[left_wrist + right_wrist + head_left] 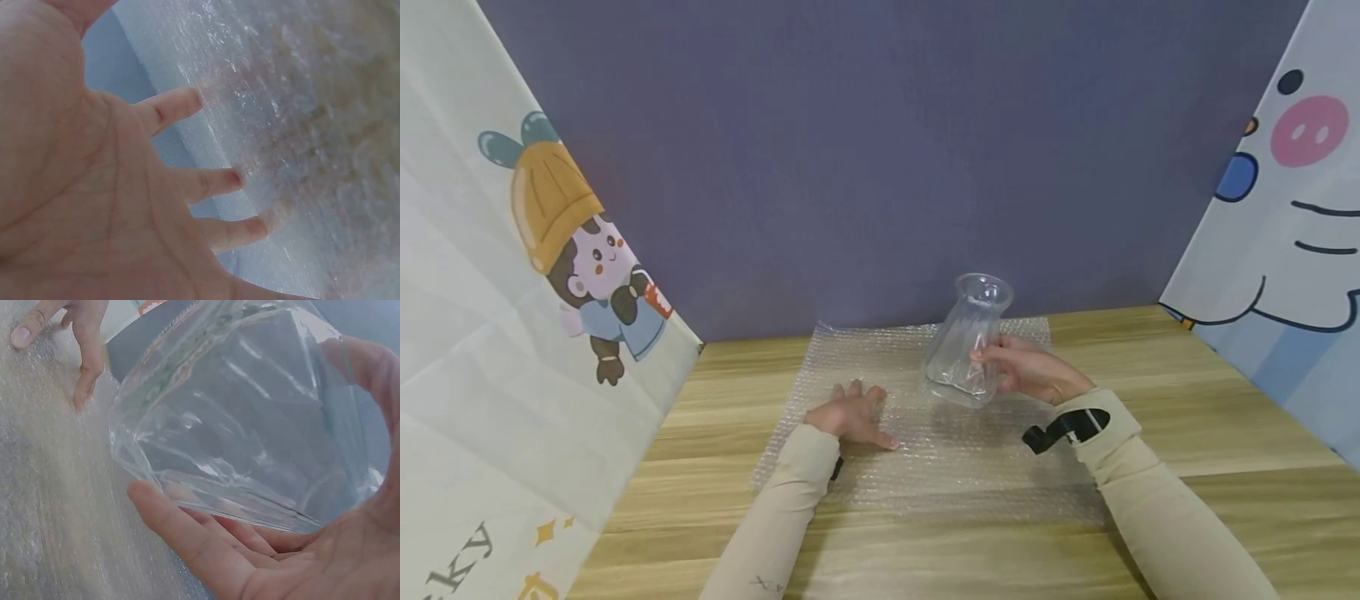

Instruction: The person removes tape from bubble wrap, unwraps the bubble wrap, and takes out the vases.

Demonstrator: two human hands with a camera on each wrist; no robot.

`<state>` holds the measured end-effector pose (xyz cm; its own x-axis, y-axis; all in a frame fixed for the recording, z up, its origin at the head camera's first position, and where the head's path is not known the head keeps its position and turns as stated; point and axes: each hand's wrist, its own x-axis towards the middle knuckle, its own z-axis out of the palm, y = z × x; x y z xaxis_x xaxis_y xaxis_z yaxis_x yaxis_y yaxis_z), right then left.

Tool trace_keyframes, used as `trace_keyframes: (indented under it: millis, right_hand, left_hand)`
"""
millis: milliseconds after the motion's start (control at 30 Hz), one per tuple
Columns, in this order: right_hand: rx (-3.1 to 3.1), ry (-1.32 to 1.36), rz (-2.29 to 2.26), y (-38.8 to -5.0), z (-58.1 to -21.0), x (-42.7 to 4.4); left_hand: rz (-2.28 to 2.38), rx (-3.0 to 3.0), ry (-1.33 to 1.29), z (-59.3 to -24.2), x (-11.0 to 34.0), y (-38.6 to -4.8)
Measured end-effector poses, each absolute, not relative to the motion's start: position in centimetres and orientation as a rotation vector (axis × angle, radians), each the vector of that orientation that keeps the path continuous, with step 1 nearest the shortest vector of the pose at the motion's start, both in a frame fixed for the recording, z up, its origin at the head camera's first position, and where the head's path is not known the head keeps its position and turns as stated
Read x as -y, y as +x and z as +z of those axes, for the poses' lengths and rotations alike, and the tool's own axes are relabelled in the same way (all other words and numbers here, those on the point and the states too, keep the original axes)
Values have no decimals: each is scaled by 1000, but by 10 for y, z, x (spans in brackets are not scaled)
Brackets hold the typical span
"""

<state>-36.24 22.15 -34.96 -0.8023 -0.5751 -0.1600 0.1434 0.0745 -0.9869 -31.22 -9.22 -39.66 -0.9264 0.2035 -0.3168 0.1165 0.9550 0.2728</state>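
Note:
A clear glass vase [964, 354] with a flared rim is held by my right hand [1033, 371], thumb and fingers round its side. It leans with its mouth up and to the right, above a sheet of bubble wrap [880, 475] on the table. In the right wrist view the fingers [187, 540] curl under the faceted glass [231, 425]. My left hand [853, 415] rests on the left part of the bubble wrap, its fingers spread. The left wrist view shows the open palm [94, 169] and fingertips touching the wrap [300, 125].
The wood-patterned table [700, 467] meets a dark blue-grey panel [887, 150] at the back. Printed cartoon sheets stand on the left [482, 375] and on the right [1300, 275]. A black strap device [1067, 429] sits on my right wrist.

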Motion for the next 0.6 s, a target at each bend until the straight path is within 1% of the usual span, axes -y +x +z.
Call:
trace_keyframes:
  millis: [233,600]
  right_hand:
    - [-1852,-452,-1808,-363,-350,-222]
    - [-1904,-401,-1820,-363,-352,-220]
  left_hand:
    - [376,-2764,227,-396,92,-311]
    - [351,-2765,232,-394,91,-309]
